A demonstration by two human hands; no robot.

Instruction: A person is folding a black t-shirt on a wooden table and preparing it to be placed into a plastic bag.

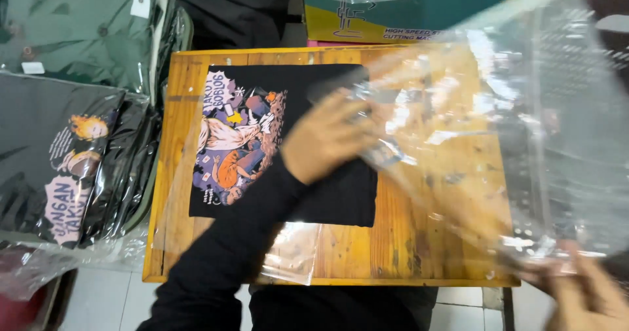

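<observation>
- Clearly the folded black shirt [288,147] lies flat on the wooden counter [406,239]: soft, light, best gripped along a folded edge.
- Left hand [324,138] rests spread on it, at the mouth of the clear plastic bag [524,128].
- Right hand [586,295] pinches the bag's slippery, flimsy corner.

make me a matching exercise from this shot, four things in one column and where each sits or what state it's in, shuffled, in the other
Things:
1. folded black printed t-shirt
2. large clear plastic bag
3. stack of bagged dark t-shirts
4. flat green and yellow cardboard box

Places or states:
A. beyond the far edge of the wooden table
B. lying flat on the wooden table under the left hand
C. piled left of the table
D. lifted above the table, its near corner at the right hand

Pairs: 1-B, 2-D, 3-C, 4-A
</observation>
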